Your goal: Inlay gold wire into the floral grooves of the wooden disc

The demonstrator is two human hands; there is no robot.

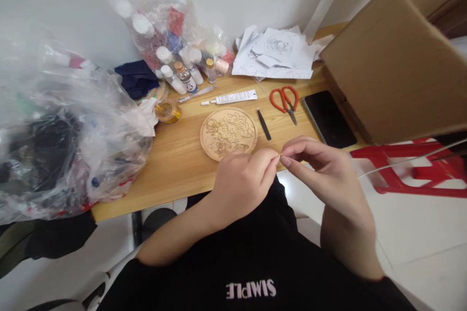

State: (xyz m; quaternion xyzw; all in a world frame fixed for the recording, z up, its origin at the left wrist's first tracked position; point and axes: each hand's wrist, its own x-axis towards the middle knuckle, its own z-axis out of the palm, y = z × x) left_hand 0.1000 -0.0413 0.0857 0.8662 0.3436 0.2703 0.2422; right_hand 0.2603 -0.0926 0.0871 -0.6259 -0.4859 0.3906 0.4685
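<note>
A pale-brown wooden table (171, 175) spreads beyond both hands. On it, a round, pale wooden disc with gold-lined floral patterns (229, 129) lies just beyond the left hand (242, 182), nearer to it than to the right hand (324, 170); from the meeting fingertips it lies ahead and leftward. Red-handled metal pliers (291, 110) lie ahead of the right hand, and slim black tweezers (264, 125) just ahead of the left fingertips. Smallest is a thin golden strand (280, 155) between the hands, each pinching it with its fingertips. It seems to run from hand to hand, but its ends are hidden. The left hand covers the disc's near edge; whether they touch, I cannot tell.
</note>
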